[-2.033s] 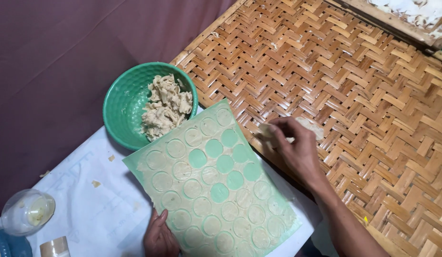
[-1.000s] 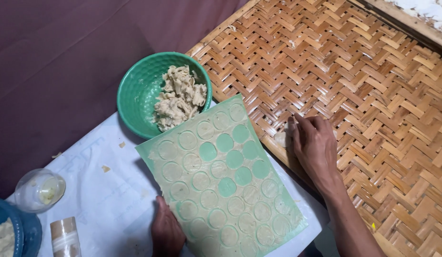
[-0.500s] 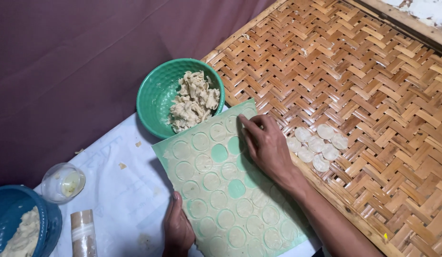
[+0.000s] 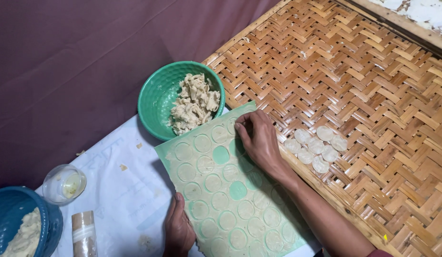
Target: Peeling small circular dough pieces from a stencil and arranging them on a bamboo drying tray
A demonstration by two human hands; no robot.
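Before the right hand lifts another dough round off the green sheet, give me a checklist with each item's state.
1. Left hand pins the sheet at its near edge: ok.
2. Right hand sits on the sheet's far corner, fingertips at a round: ok.
3. Whether a round is already pinched between the fingers: cannot tell.
4. Rounds left on the sheet to lift: ok, many remain, a few spots bare.
5. Free space on the bamboo tray beside the laid rounds: ok.
6. Green bowl of scraps clear of the right hand: ok, apart from it.
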